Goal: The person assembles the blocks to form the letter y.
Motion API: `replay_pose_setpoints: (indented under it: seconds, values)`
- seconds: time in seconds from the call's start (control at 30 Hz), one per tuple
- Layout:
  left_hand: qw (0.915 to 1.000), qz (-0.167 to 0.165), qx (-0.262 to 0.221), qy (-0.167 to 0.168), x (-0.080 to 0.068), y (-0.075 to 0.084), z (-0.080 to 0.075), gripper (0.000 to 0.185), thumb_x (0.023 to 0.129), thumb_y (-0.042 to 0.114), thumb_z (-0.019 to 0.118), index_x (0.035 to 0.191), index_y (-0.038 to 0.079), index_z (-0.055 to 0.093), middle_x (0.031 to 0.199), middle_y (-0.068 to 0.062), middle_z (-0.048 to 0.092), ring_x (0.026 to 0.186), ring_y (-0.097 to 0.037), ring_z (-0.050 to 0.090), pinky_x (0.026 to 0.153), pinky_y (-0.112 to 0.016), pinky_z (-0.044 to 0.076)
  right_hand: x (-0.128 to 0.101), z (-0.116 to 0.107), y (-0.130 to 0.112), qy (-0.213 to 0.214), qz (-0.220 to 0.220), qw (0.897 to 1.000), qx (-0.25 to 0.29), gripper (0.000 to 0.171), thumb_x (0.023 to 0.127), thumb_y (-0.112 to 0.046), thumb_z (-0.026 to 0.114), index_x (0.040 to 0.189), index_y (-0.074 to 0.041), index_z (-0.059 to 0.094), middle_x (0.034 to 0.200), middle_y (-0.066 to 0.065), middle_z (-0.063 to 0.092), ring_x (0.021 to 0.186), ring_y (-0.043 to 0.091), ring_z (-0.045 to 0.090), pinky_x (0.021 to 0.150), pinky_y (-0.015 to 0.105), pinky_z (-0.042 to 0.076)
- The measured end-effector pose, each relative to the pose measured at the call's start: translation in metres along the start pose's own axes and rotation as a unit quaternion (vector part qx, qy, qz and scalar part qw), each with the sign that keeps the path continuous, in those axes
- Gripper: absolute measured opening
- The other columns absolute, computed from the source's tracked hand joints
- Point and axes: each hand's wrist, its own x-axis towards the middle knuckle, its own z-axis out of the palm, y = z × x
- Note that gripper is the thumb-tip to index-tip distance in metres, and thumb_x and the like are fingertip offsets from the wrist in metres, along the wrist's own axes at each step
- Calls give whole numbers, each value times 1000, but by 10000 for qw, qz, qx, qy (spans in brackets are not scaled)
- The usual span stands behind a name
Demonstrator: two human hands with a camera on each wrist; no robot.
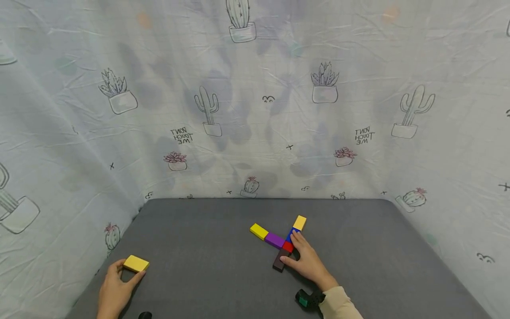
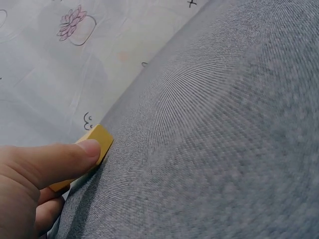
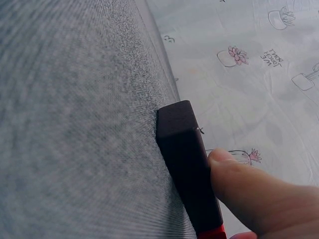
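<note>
Yellow is the first colour we meet at the left: a flat yellow block (image 1: 136,263) sits near the front left corner of the grey fabric-covered bench (image 1: 207,248), and our left hand (image 1: 114,293) has its grip pinched on it, thumb on one side and fingers on the other. In the left wrist view the thumb (image 2: 60,162) lies curled along the edge of that yellow block (image 2: 94,144), which rests on the cloth just beside the bench edge.

Between the two hands we see only bare grey fabric, and nothing stands in the way. A small dark object (image 1: 145,315) shows at the bottom edge of the head view; we cannot tell what it is.

Further right lies a cross of coloured blocks. One arm runs from a second yellow block (image 1: 259,231) through a purple block (image 1: 275,240); the other runs from a third yellow block (image 1: 299,223) down through a blue block (image 1: 293,233) and a red block (image 1: 288,246) to a dark brown block (image 1: 280,259).

Our right hand (image 1: 306,261) rests against this cross, its grip loosely spread, fingertips touching the red and blue pieces and the thumb pressed to the side of the dark brown one. The right wrist view shows that thumb (image 3: 249,194) flat against the dark brown block (image 3: 187,169).

Behind and around the bench hangs a pale cactus-print cloth (image 1: 255,97).
</note>
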Motion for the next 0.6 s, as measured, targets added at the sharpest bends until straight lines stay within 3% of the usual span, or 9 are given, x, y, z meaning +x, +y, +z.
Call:
replay_pose_setpoints:
  seconds: [0.37,0.6]
  values:
    - [9969,49,-571,-540,-1,8,-2,101,80,38,76,146,-7,14,146,-39,18,131,-56,25,105,-63,28,-1,0,0,107,-107,9999,14,87,83,-51,67,144,2,35,154,19,26,143,38,21,110,60,26]
    - [9931,350,-388,-1051,-8,21,-1,94,83,30,73,146,-7,15,147,-40,17,132,-55,24,107,-59,30,0,1,-1,51,-75,10000,15,88,83,-52,67,144,2,35,154,19,26,143,38,20,111,59,25]
